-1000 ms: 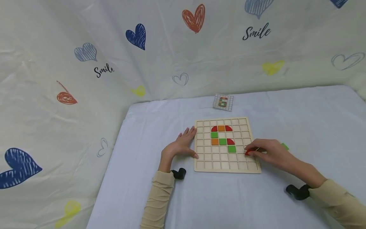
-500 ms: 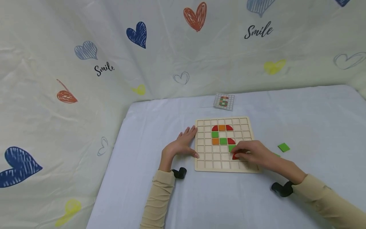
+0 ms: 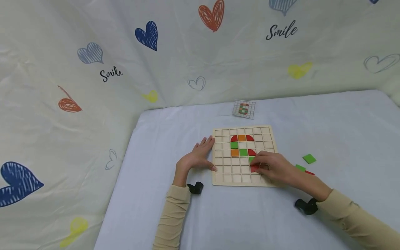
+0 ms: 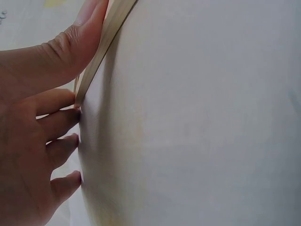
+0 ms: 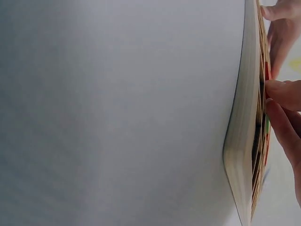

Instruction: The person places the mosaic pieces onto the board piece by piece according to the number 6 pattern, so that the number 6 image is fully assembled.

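A wooden grid board (image 3: 229, 169) lies on the white cloth, with red, orange and green tiles set in its squares. My left hand (image 3: 197, 157) rests along the board's left edge, fingers spread, thumb on the rim. In the left wrist view the thumb and fingertips of the left hand (image 4: 35, 108) touch that edge. My right hand (image 3: 276, 167) pinches a red rounded tile (image 3: 254, 168) at a square just below a green tile (image 3: 251, 159), which the fingers partly cover. The right wrist view shows the thumb and finger of the right hand (image 5: 284, 106) on the red tile from the side.
Two loose green tiles, one farther back (image 3: 309, 159) and one nearer (image 3: 300, 168), lie right of the board beside a red piece (image 3: 309, 173) partly behind the right forearm. A small pattern card (image 3: 243, 109) lies behind the board. A printed curtain (image 3: 175, 69) hangs behind the table.
My right hand has carried the red tile left from the board's right side and lowered it to a square under the green tile. My left hand stays at the edge.
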{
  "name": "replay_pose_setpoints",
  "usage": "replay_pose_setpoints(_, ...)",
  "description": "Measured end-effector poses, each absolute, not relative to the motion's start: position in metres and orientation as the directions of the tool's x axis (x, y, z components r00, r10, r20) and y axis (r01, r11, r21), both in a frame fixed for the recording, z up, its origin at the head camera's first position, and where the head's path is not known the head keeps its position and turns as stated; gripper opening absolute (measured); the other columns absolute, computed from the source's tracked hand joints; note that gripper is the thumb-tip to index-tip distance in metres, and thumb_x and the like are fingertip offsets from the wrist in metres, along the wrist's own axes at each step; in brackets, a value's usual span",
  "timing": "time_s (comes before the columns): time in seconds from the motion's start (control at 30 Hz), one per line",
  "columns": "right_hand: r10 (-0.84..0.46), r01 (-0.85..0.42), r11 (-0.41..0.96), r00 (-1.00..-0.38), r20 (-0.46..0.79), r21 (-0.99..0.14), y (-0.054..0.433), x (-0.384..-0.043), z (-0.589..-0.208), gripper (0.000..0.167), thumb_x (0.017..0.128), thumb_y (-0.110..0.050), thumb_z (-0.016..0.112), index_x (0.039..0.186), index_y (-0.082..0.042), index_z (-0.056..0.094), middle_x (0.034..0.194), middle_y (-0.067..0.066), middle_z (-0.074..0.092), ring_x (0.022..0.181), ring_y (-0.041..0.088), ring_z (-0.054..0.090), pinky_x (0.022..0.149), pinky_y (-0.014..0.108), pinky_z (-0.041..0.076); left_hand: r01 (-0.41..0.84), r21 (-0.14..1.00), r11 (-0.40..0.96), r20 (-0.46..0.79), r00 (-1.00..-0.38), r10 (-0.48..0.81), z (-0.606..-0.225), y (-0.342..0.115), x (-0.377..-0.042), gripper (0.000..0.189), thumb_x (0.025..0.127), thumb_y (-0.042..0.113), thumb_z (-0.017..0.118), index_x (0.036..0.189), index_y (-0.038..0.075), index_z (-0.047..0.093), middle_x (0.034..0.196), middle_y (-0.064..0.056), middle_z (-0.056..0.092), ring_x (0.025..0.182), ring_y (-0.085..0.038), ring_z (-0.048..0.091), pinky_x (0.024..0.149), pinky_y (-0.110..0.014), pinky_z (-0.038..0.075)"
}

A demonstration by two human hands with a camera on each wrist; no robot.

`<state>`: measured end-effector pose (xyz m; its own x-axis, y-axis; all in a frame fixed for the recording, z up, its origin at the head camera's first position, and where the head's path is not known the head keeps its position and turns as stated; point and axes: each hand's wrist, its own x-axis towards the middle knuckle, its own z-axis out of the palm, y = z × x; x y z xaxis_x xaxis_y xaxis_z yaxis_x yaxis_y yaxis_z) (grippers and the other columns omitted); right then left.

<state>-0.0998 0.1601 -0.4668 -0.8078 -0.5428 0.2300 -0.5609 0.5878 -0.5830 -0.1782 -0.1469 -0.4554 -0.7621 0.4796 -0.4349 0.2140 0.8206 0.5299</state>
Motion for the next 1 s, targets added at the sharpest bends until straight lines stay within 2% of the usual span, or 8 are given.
replay_pose_setpoints(0.13,-0.570,-0.598,0.562,-0.781,0.255,-0.571,0.160,-0.099,-0.468,0.030,0.077,0.007,0.084,0.100,-0.010,0.078,0.098,0.000,0.073,0.082,0.013,0.062,0.070,0.026,0.058,0.209,0.530,0.822,-0.439,-0.762,0.476,-0.456,-0.147,-0.178,0.121,0.080,0.029,0.090,0.167,0.015,0.007,0.174,0.003,-0.001,0.161,-0.018,-0.007,0.131,-0.043,-0.002)
replay_pose_setpoints(0.33,-0.597,-0.695,0.498,-0.709,0.376,-0.519,0.157,-0.099,-0.471,0.032,0.072,0.011,0.085,0.096,-0.009,0.077,0.096,0.002,0.074,0.082,0.017,0.066,0.072,0.031,0.062,0.211,0.532,0.820,-0.439,-0.760,0.480,-0.457,-0.147,-0.178,0.121,0.080,0.029,0.090,0.167,0.015,0.007,0.174,0.002,-0.001,0.161,-0.018,-0.008,0.131,-0.043,-0.002)
replay_pose_setpoints(0.43,-0.596,-0.708,0.483,-0.697,0.398,-0.516,0.158,-0.098,-0.471,0.031,0.072,0.010,0.086,0.095,-0.009,0.077,0.095,0.002,0.074,0.083,0.018,0.066,0.071,0.032,0.062,0.216,0.534,0.817,-0.438,-0.757,0.486,-0.457,-0.146,-0.177,0.120,0.080,0.028,0.090,0.167,0.014,0.007,0.174,0.002,-0.001,0.161,-0.019,-0.007,0.131,-0.043,-0.002)
replay_pose_setpoints(0.7,-0.558,-0.673,0.543,-0.736,0.382,-0.503,0.171,-0.092,-0.464,0.034,0.072,0.012,0.084,0.096,-0.011,0.078,0.096,-0.003,0.074,0.085,0.013,0.068,0.072,0.027,0.061,0.219,0.530,0.819,-0.437,-0.757,0.485,-0.456,-0.145,-0.176,0.120,0.080,0.029,0.090,0.167,0.014,0.007,0.174,0.002,-0.001,0.161,-0.019,-0.007,0.131,-0.043,-0.001)
replay_pose_setpoints(0.87,-0.516,-0.601,0.616,-0.796,0.316,-0.510,0.188,-0.089,-0.459,0.032,0.074,0.008,0.085,0.099,-0.010,0.078,0.096,-0.005,0.073,0.081,0.008,0.062,0.067,0.024,0.058,0.213,0.530,0.821,-0.435,-0.763,0.478,-0.454,-0.146,-0.176,0.120,0.080,0.028,0.090,0.167,0.014,0.008,0.174,0.002,0.000,0.161,-0.019,-0.007,0.131,-0.042,-0.002)
replay_pose_setpoints(1.0,-0.486,-0.558,0.659,-0.827,0.281,-0.503,0.201,-0.087,-0.458,0.031,0.075,0.005,0.086,0.101,-0.009,0.078,0.096,-0.004,0.072,0.080,0.009,0.059,0.065,0.023,0.056,0.208,0.530,0.822,-0.436,-0.765,0.474,-0.453,-0.146,-0.176,0.120,0.081,0.027,0.089,0.167,0.015,0.007,0.174,0.002,0.000,0.161,-0.019,-0.007,0.131,-0.042,-0.002)
